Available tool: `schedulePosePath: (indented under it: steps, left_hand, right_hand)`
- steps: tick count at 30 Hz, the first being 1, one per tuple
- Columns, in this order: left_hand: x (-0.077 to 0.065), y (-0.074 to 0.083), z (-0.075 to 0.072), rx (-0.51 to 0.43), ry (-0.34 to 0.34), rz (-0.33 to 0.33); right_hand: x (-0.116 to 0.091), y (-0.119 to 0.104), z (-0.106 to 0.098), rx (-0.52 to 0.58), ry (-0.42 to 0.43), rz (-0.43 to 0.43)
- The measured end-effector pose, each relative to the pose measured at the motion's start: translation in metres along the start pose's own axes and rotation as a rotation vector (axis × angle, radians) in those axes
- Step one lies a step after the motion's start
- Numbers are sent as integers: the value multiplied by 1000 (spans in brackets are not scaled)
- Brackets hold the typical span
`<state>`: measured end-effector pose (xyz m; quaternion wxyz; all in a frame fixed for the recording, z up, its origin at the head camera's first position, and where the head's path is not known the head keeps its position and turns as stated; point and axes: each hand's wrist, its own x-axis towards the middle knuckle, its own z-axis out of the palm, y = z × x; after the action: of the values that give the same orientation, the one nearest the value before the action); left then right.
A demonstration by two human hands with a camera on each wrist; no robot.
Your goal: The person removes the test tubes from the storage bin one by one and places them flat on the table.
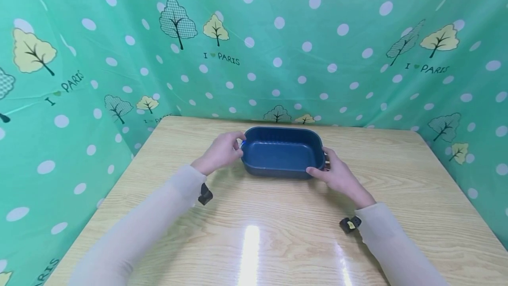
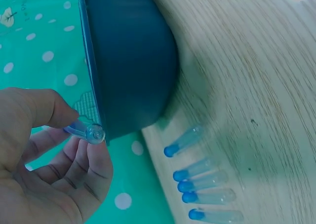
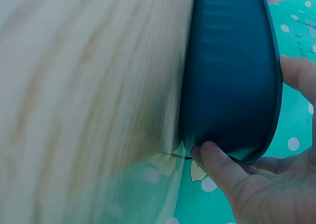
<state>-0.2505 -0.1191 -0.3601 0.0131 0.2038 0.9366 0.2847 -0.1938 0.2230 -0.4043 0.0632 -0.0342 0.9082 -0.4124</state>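
Observation:
A dark blue rectangular dish (image 1: 282, 172) stands upright near the table's back edge, between both hands. At its left end my left hand (image 1: 223, 150) pinches a small clear tube (image 2: 88, 131) between thumb and fingers, close beside the rim. My right hand (image 1: 338, 174) grips the dish's right end; in the right wrist view the thumb (image 3: 297, 74) is on the rim and the other fingers (image 3: 222, 167) curl round the lower wall. Several similar clear tubes (image 2: 210, 197) with blue ends lie in a row on the table in the left wrist view; I cannot make them out in the head view.
The light wood table (image 1: 285, 224) has glare streaks near the front. A green dotted cloth (image 1: 254, 56) hangs behind it and along both sides. Each wrist wears a small black device (image 1: 205, 194).

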Motion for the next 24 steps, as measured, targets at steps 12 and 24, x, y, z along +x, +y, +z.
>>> schedulePosePath:
  steps: [12, 24]
  left_hand:
    - [-1, -20, -9, -19, 15, -54]
    - [-3, -38, -13, -26, 28, -125]
  right_hand:
    - [-1, -1, 0, 8, 1, 4]
    - [-1, -1, 0, 7, 2, 2]
